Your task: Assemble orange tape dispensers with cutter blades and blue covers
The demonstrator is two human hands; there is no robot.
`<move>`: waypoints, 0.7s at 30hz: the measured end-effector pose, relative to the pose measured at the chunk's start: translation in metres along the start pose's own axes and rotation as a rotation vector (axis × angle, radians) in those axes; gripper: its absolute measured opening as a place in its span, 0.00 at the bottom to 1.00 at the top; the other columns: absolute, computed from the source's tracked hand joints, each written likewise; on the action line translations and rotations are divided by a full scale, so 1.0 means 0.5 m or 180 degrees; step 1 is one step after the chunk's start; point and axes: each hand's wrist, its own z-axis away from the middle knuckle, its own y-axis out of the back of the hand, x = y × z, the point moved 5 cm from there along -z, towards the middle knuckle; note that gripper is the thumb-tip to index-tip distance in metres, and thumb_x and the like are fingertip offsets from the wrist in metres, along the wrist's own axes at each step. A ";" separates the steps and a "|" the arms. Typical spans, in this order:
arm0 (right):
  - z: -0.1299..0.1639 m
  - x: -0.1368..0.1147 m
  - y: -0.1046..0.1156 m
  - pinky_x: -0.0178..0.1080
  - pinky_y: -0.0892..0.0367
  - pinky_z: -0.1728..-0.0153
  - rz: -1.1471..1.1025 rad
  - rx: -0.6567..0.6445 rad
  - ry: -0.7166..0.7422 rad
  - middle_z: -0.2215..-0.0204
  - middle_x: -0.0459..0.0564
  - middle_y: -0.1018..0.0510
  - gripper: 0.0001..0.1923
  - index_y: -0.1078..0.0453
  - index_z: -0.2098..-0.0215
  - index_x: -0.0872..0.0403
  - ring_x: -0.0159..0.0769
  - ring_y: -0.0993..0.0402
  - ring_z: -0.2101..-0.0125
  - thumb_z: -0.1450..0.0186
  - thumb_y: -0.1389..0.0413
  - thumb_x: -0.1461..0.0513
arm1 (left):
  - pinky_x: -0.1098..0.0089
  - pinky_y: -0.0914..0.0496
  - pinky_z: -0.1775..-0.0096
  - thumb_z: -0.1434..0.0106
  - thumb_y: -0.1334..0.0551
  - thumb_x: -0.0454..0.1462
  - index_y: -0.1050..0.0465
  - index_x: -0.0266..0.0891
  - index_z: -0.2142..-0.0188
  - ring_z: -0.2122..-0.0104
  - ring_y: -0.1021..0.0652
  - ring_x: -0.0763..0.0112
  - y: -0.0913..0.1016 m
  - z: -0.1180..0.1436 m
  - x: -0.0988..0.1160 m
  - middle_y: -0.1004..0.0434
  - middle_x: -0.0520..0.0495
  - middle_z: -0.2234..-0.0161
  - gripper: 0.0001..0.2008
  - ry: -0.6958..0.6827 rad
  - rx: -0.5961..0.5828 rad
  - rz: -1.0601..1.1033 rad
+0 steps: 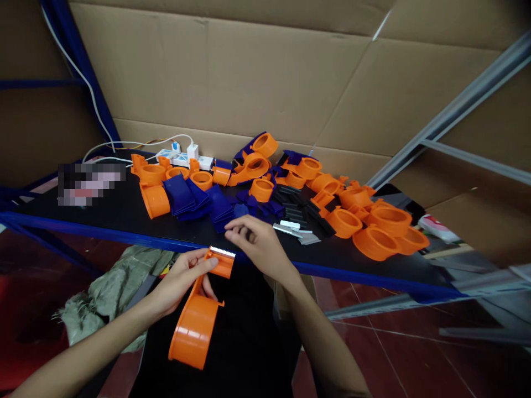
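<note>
My left hand (188,276) is closed around the neck of an orange tape dispenser (194,331), in front of the table's edge. Its wide ring hangs low, and a serrated metal blade (223,252) lies along its upper end, with my thumb just below the blade. My right hand (261,246) hovers above and right of the blade, over the table's front edge. Its fingers are bent and slightly apart, and I see nothing between them. Close to its fingertips lie dark blue plastic flaps (219,207). To its right are loose metal blades (296,233).
Several orange dispensers (375,240) cover the black table (120,210), some with blue flaps. Black strips (294,207) lie mid-table. A white power strip (199,160) with cables stands behind. Cardboard (232,72) walls the back; a metal frame (456,105) rises on the right. Greenish sacking (114,282) lies below left.
</note>
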 end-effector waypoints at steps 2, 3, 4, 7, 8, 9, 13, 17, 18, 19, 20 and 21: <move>-0.009 0.019 0.023 0.36 0.33 0.63 0.0361 0.0546 0.0013 0.63 0.49 0.23 0.12 0.26 0.51 0.52 0.32 0.31 0.70 0.29 0.46 0.58 | 0.74 0.29 0.76 0.35 0.37 0.46 0.29 0.36 0.58 0.83 0.22 0.68 0.002 -0.001 0.001 0.22 0.48 0.82 0.15 0.0014 0.0039 0.0070; -0.012 0.029 0.032 0.38 0.33 0.60 0.0560 0.0706 0.0034 0.59 0.51 0.23 0.13 0.27 0.49 0.51 0.33 0.30 0.68 0.29 0.47 0.59 | 0.74 0.29 0.76 0.35 0.36 0.46 0.30 0.37 0.58 0.82 0.22 0.68 0.003 -0.002 0.001 0.22 0.48 0.82 0.14 0.0020 0.0041 0.0100; -0.014 0.037 0.037 0.39 0.33 0.58 0.0725 0.0777 0.0070 0.56 0.52 0.23 0.14 0.27 0.48 0.51 0.34 0.29 0.67 0.29 0.48 0.61 | 0.74 0.29 0.76 0.35 0.36 0.46 0.30 0.37 0.58 0.82 0.22 0.68 0.003 -0.002 0.001 0.22 0.49 0.82 0.14 0.0035 0.0038 0.0133; -0.016 0.049 0.039 0.40 0.31 0.56 0.0904 0.0639 0.0261 0.50 0.52 0.25 0.14 0.27 0.49 0.50 0.36 0.27 0.62 0.29 0.50 0.63 | 0.72 0.27 0.76 0.35 0.36 0.45 0.30 0.37 0.58 0.83 0.22 0.67 0.002 -0.004 0.000 0.23 0.50 0.82 0.14 0.0090 0.0026 0.0222; -0.014 0.046 0.034 0.40 0.31 0.55 0.0908 0.0520 0.0361 0.50 0.51 0.24 0.14 0.26 0.49 0.49 0.37 0.26 0.58 0.28 0.51 0.63 | 0.71 0.26 0.75 0.36 0.36 0.45 0.30 0.38 0.58 0.83 0.22 0.67 0.002 -0.003 0.000 0.23 0.50 0.82 0.14 0.0102 0.0033 0.0238; -0.012 0.040 0.028 0.40 0.31 0.53 0.0926 0.0376 0.0467 0.50 0.51 0.24 0.14 0.26 0.49 0.49 0.38 0.27 0.55 0.28 0.51 0.63 | 0.70 0.26 0.75 0.36 0.35 0.45 0.30 0.38 0.58 0.83 0.22 0.67 0.002 -0.003 0.000 0.23 0.50 0.82 0.14 0.0112 0.0047 0.0252; -0.008 0.016 -0.002 0.40 0.31 0.52 0.1213 -0.0118 0.0704 0.49 0.49 0.24 0.14 0.27 0.48 0.48 0.38 0.29 0.48 0.28 0.51 0.62 | 0.69 0.25 0.75 0.36 0.36 0.45 0.30 0.38 0.57 0.83 0.22 0.67 0.000 0.001 0.001 0.23 0.50 0.83 0.14 0.0113 0.0037 0.0232; -0.020 0.037 0.035 0.42 0.31 0.54 0.1827 0.0484 0.0297 0.51 0.51 0.23 0.14 0.27 0.48 0.49 0.42 0.30 0.48 0.28 0.51 0.59 | 0.69 0.25 0.74 0.36 0.36 0.45 0.29 0.37 0.56 0.83 0.22 0.67 0.001 0.000 0.000 0.23 0.49 0.83 0.15 0.0112 -0.0029 0.0209; -0.021 0.051 0.058 0.43 0.31 0.55 0.2041 0.0734 0.0076 0.51 0.53 0.22 0.14 0.27 0.49 0.50 0.44 0.31 0.49 0.28 0.50 0.59 | 0.70 0.25 0.75 0.36 0.36 0.46 0.29 0.37 0.55 0.83 0.22 0.66 0.001 -0.001 0.000 0.22 0.49 0.83 0.16 0.0116 -0.0055 0.0204; -0.018 0.067 0.085 0.45 0.31 0.57 0.2255 0.0944 -0.0168 0.52 0.54 0.22 0.15 0.27 0.49 0.51 0.47 0.31 0.49 0.29 0.50 0.58 | 0.71 0.26 0.76 0.36 0.36 0.46 0.29 0.36 0.55 0.83 0.22 0.66 0.002 -0.002 -0.001 0.22 0.48 0.83 0.16 0.0117 -0.0082 0.0195; -0.013 0.085 0.114 0.46 0.31 0.58 0.2452 0.1089 -0.0413 0.53 0.56 0.22 0.15 0.26 0.49 0.52 0.50 0.32 0.49 0.29 0.49 0.58 | 0.72 0.27 0.76 0.35 0.36 0.46 0.29 0.36 0.54 0.83 0.22 0.66 0.002 -0.003 -0.002 0.22 0.47 0.82 0.17 0.0117 -0.0106 0.0184; -0.005 0.103 0.143 0.47 0.32 0.59 0.2606 0.1151 -0.0626 0.54 0.58 0.22 0.15 0.26 0.50 0.53 0.52 0.32 0.49 0.30 0.49 0.58 | 0.73 0.28 0.77 0.35 0.37 0.46 0.29 0.36 0.53 0.83 0.21 0.66 0.002 -0.003 -0.002 0.21 0.47 0.82 0.18 0.0119 -0.0128 0.0176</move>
